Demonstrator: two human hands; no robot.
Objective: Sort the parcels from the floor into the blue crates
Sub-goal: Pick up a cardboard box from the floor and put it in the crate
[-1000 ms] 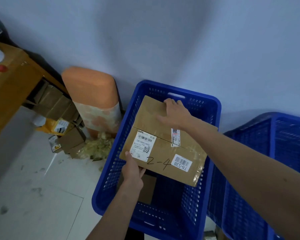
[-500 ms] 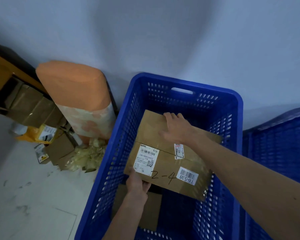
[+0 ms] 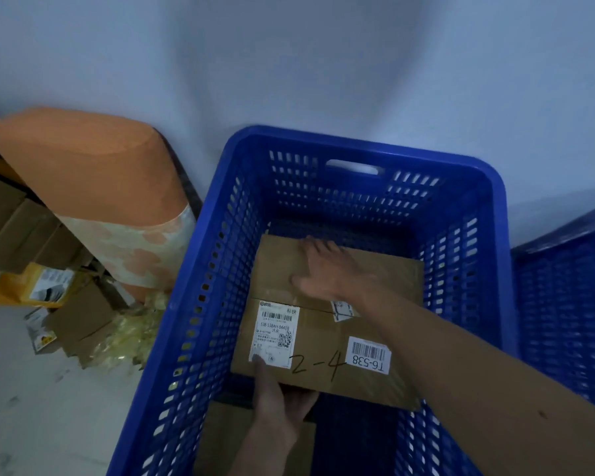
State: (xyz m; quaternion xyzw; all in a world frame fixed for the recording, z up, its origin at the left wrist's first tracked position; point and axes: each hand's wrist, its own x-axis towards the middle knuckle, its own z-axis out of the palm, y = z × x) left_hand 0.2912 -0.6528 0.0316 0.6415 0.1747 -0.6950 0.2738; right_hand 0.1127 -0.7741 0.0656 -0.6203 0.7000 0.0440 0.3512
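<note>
Two blue crates (image 3: 358, 146) against pale wall (image 3: 289, 63), held parcel (image 3: 323, 340) inside, scuffed floor (image 3: 31, 424)

Glossy blue plastic crate (image 3: 358, 141) holds a matt brown cardboard box (image 3: 323, 333) bearing smooth white paper labels (image 3: 275, 333); behind, a matt painted wall (image 3: 289, 63).

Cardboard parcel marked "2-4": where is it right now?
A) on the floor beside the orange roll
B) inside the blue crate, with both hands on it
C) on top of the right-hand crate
B: the parcel is down between the walls of the blue crate, left hand gripping its near edge, right hand resting on top.
</note>
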